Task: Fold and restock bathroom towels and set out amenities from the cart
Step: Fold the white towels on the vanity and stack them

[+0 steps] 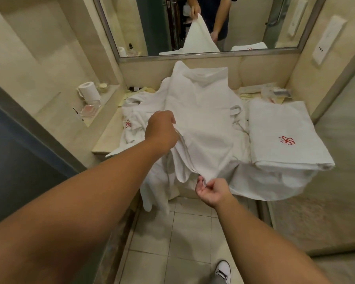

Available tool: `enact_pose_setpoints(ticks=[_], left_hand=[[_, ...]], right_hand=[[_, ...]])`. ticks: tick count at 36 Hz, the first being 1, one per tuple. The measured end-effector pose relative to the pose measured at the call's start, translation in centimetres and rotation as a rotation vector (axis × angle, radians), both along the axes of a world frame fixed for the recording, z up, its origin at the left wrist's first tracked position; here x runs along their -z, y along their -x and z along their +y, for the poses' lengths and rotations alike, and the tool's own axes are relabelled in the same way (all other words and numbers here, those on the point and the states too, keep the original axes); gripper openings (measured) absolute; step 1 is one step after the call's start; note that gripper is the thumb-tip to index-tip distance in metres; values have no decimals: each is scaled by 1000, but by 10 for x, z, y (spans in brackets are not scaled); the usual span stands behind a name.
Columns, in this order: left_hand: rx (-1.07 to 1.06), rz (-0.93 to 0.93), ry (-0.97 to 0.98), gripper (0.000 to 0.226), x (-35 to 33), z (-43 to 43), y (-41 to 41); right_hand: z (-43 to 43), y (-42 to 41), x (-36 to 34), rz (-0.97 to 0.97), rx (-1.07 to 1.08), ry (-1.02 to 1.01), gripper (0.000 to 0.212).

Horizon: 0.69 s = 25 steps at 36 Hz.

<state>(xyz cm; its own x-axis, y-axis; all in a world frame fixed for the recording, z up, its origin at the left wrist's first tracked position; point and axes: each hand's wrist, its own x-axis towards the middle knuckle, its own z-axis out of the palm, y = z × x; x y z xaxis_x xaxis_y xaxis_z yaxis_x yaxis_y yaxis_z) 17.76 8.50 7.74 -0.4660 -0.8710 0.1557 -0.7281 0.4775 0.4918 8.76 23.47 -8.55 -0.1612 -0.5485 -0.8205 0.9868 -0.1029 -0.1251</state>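
Note:
A large white towel (203, 111) is held up over the vanity counter (107, 140), its top reaching the mirror's lower edge. My left hand (162, 131) grips the towel's left edge at mid height. Lower down, my right hand (210, 188) pinches the towel's bottom corner in front of the counter edge. A folded white towel with a red logo (283, 134) lies flat on the right of the counter. More crumpled white towels (133, 124), one with a red logo, lie heaped on the left and hang over the counter's front.
A toilet paper roll (89, 91) and a clear soap dish (89, 108) sit on a ledge at the left. Packaged amenities (273, 93) lie at the counter's back right. The mirror (203, 23) shows the person. Tiled floor and my white shoe (222, 270) are below.

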Motion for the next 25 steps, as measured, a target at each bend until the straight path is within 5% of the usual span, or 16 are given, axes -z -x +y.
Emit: enact_pose_setpoints(ticks=[5, 10, 19, 25], left_hand=[[9, 26, 6, 31, -9, -2, -2], [-1, 56, -36, 32, -17, -1, -2], [26, 102, -86, 33, -22, 3, 6], [37, 47, -98, 41, -26, 5, 15]], right_hand=[[-5, 21, -4, 65, -23, 90, 35], [-17, 43, -14, 351, -150, 137, 20], [-49, 48, -49, 848, -532, 66, 143], [-62, 32, -54, 1066, -549, -43, 146]])
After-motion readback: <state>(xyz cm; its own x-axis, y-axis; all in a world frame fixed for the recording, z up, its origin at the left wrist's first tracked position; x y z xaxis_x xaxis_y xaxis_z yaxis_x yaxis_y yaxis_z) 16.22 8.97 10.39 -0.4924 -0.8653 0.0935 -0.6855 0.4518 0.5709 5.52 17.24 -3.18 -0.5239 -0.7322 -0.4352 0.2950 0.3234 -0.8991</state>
